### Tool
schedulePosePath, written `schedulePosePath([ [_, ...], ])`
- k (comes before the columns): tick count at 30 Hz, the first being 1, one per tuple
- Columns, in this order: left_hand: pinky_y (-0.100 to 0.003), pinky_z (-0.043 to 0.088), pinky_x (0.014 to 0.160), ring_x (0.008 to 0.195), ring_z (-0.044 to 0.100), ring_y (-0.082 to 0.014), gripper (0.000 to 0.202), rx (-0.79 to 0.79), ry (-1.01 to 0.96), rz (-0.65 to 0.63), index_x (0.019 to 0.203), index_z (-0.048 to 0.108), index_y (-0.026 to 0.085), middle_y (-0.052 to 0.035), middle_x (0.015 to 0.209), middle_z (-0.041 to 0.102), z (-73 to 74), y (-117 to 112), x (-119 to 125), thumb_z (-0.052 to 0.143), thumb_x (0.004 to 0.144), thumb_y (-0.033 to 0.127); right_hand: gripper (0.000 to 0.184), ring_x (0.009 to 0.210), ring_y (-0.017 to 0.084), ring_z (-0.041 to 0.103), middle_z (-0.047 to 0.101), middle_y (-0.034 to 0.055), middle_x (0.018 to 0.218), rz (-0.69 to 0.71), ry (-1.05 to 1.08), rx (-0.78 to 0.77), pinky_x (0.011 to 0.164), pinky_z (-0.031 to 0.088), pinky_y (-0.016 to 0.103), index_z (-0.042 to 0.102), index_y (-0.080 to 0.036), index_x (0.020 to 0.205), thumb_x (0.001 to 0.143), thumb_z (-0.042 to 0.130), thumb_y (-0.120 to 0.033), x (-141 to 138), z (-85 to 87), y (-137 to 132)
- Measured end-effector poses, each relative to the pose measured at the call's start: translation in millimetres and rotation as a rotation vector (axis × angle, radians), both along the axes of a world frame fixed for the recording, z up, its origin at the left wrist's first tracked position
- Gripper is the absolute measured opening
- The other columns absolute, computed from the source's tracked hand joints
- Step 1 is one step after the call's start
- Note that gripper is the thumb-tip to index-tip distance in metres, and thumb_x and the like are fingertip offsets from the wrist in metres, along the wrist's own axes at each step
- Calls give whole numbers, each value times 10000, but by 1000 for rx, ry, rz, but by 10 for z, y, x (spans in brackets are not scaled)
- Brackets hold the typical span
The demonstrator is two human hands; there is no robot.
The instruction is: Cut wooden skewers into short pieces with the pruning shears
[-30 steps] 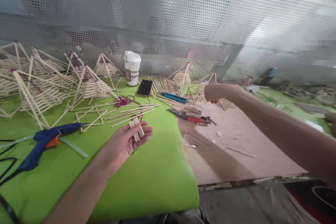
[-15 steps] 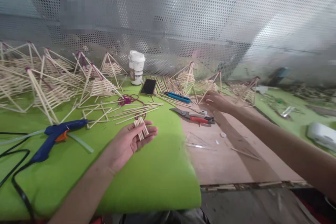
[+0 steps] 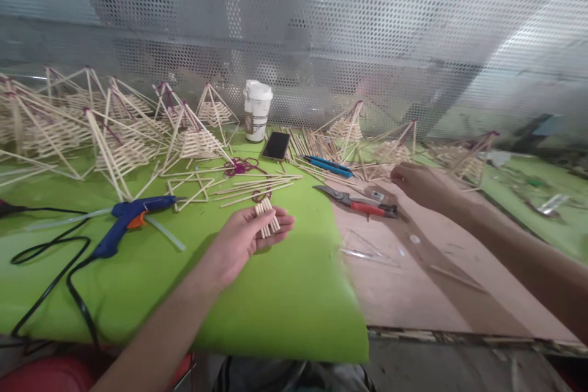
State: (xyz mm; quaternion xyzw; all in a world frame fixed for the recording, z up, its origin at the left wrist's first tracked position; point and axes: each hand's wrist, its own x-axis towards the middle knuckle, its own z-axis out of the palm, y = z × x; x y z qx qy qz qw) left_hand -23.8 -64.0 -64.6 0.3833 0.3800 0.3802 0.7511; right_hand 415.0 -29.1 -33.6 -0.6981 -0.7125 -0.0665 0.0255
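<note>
My left hand (image 3: 243, 236), palm up over the green cloth, pins a few short wooden sticks (image 3: 267, 218) side by side under its thumb. My right hand (image 3: 411, 179) reaches out to the far right of the pale board. Its fingers are curled together beside a wooden stick pyramid (image 3: 390, 150), and what is between them is hidden. Red-handled pruning shears (image 3: 358, 201) lie to the left of that hand. Long loose sticks (image 3: 261, 187) and purple cord (image 3: 241, 165) rest beyond my left hand.
A blue glue gun (image 3: 131, 220) with a black cable lies at left. Several stick pyramids (image 3: 197, 141) stand along the back. Also there are a white cup (image 3: 257, 113), a phone (image 3: 276, 146), a blue cutter (image 3: 328, 165) and a clear set square (image 3: 370, 251). A perforated metal screen (image 3: 298, 30) rises behind.
The view has swung a little left, so things sit further right. My right hand's fingers have drawn together near the pyramid. The left hand keeps its short sticks.
</note>
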Motion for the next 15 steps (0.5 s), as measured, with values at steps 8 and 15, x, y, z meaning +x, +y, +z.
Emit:
schedulePosePath([
  [8,-323,643,966,1069,787,-216,165,45,119,-24,1023,778,108,-151,1151,813,63,-32,48,623,1030,165,205,645,171,668,699,10,745,209,981,-366,604,526,281,531,-222,958,909,679,-355,-1189,87,-340],
  [15,-315,636,962,1047,793,-214,170,69,126,-82,1021,777,118,-143,1101,826,64,-42,43,620,1032,181,105,694,159,675,749,7,807,271,442,-263,594,444,250,667,-201,950,846,673,-209,-1850,130,78],
])
